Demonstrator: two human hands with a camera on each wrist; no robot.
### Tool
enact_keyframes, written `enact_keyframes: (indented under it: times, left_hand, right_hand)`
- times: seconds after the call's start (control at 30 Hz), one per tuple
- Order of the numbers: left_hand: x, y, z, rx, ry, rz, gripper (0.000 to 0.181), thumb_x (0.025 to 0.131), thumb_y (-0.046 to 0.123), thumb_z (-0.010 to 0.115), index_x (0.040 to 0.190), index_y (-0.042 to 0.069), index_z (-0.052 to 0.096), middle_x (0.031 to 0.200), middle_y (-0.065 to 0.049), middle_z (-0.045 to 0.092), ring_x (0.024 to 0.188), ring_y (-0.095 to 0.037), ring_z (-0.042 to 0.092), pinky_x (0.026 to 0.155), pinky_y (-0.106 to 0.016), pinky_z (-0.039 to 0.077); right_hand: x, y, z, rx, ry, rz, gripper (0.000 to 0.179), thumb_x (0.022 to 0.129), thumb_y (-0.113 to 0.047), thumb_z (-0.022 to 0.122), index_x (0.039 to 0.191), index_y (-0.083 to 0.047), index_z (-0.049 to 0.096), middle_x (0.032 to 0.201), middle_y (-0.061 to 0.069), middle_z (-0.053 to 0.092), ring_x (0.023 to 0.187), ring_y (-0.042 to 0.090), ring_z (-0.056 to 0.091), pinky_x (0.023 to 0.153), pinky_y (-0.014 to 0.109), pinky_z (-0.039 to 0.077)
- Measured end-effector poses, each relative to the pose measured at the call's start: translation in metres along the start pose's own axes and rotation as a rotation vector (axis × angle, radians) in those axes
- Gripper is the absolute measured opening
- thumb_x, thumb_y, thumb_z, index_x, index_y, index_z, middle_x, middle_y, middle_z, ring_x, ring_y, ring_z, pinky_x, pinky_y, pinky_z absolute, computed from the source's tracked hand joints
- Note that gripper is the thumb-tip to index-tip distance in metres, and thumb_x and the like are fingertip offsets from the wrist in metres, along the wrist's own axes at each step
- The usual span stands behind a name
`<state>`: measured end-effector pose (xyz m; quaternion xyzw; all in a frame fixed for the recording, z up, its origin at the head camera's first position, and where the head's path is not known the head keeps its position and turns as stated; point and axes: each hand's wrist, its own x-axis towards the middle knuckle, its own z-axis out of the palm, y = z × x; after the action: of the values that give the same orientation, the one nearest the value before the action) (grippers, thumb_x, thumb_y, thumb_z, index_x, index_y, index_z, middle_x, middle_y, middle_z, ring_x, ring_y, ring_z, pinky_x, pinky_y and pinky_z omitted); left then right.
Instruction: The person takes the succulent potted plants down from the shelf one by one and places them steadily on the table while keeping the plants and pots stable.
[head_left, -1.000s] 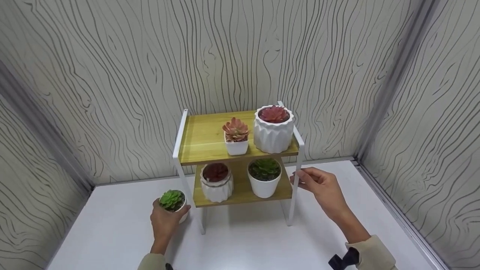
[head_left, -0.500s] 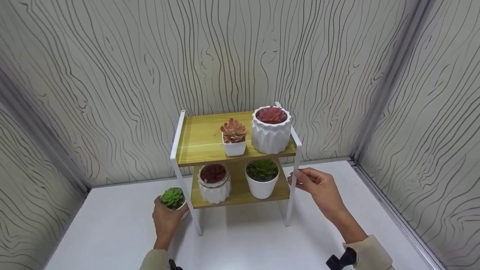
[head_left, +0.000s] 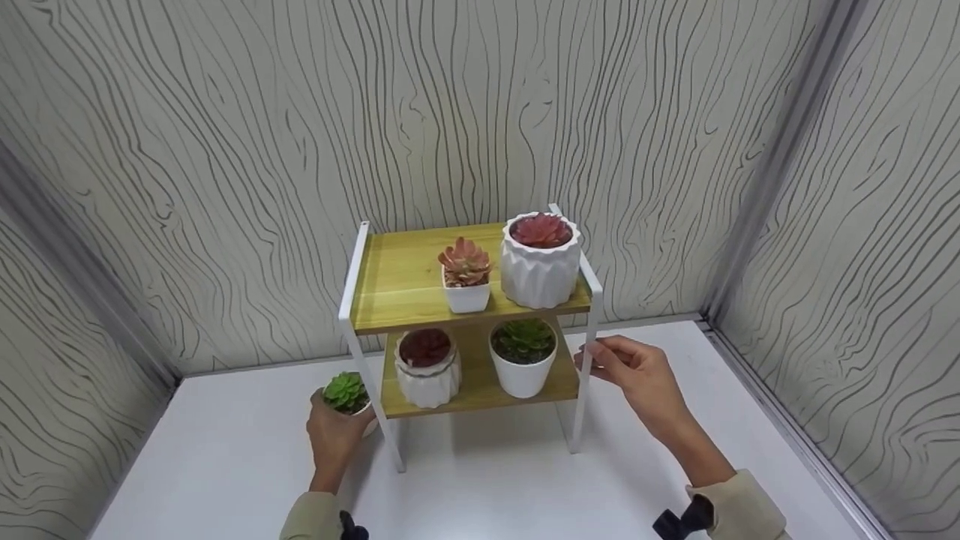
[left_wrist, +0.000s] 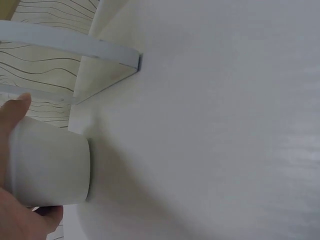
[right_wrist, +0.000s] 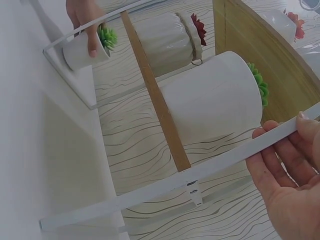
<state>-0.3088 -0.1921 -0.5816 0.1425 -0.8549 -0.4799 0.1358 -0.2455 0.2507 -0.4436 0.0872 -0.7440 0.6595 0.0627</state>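
Observation:
My left hand [head_left: 334, 435] grips a white pot [left_wrist: 50, 162] with a green succulent [head_left: 346, 392], left of a two-tier plant shelf [head_left: 397, 289]. The pot is upright on the white table, close to the shelf's left legs. My right hand [head_left: 637, 379] holds the shelf's right front leg [right_wrist: 240, 152] between thumb and fingers, level with the lower tier. A small square pot with a reddish succulent [head_left: 466, 264] and a large fluted white pot [head_left: 540, 270] stand on the top tier. The lower tier bears a fluted pot [head_left: 429, 382] with a dark red succulent and a smooth white pot [head_left: 523, 376] with a green one.
The shelf stands on a white table [head_left: 480, 502]. Wood-grain patterned panels [head_left: 450, 105] rise behind and at both sides, with grey metal strips at the corners.
My left hand and its pot have moved slightly farther back along the table. My right hand stays on the shelf leg. The head view has shifted a little.

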Motion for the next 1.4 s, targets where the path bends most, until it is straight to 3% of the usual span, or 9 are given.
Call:
enact_keyframes:
  times: [0.23, 0.57, 0.83, 1.2, 1.4]
  left_hand:
    - [0.000, 0.001, 0.003, 0.005, -0.017, 0.009, 0.107, 0.081, 0.033, 0.089, 0.154, -0.017, 0.028, 0.150, -0.042, 0.046, 0.142, -0.054, 0.048, 0.116, -0.066, 0.045]
    - [0.001, -0.002, 0.001, 0.008, -0.083, -0.007, 0.115, 0.081, 0.040, 0.090, 0.158, -0.012, 0.022, 0.157, -0.038, 0.041, 0.148, -0.052, 0.042, 0.119, -0.065, 0.042]
    - [0.001, -0.002, 0.001, -0.001, -0.099, -0.039, 0.124, 0.079, 0.043, 0.091, 0.162, -0.008, 0.015, 0.160, -0.039, 0.036, 0.151, -0.053, 0.038, 0.121, -0.066, 0.039]
    - [0.001, 0.001, -0.009, 0.002, -0.122, -0.025, 0.138, 0.075, 0.046, 0.094, 0.163, -0.009, 0.004, 0.162, -0.042, 0.030, 0.152, -0.056, 0.031, 0.123, -0.067, 0.033]
    - [0.000, 0.006, -0.017, 0.035, -0.146, -0.007, 0.134, 0.076, 0.048, 0.093, 0.162, -0.011, 0.008, 0.162, -0.040, 0.031, 0.152, -0.055, 0.033, 0.123, -0.067, 0.033]
  right_hand:
    - [-0.001, -0.001, 0.000, 0.006, 0.005, 0.012, 0.031, 0.104, -0.020, 0.067, 0.121, 0.005, 0.071, 0.104, 0.000, 0.081, 0.106, 0.015, 0.078, 0.099, 0.025, 0.061]
    - [-0.001, 0.001, 0.000, 0.007, 0.004, 0.005, 0.031, 0.104, -0.022, 0.067, 0.121, 0.004, 0.071, 0.104, 0.002, 0.081, 0.106, 0.017, 0.078, 0.099, 0.026, 0.061]
    - [0.000, 0.000, 0.001, -0.016, -0.005, 0.002, 0.032, 0.104, -0.024, 0.067, 0.120, 0.003, 0.072, 0.106, 0.003, 0.080, 0.107, 0.016, 0.077, 0.099, 0.026, 0.061]
    - [0.000, 0.000, 0.001, -0.023, -0.002, -0.006, 0.031, 0.105, -0.023, 0.067, 0.122, 0.003, 0.071, 0.105, 0.002, 0.080, 0.108, 0.015, 0.077, 0.100, 0.026, 0.061]
    - [0.000, 0.000, 0.001, -0.029, 0.001, 0.002, 0.031, 0.105, -0.024, 0.066, 0.122, 0.002, 0.072, 0.105, 0.003, 0.080, 0.107, 0.015, 0.077, 0.100, 0.027, 0.060]
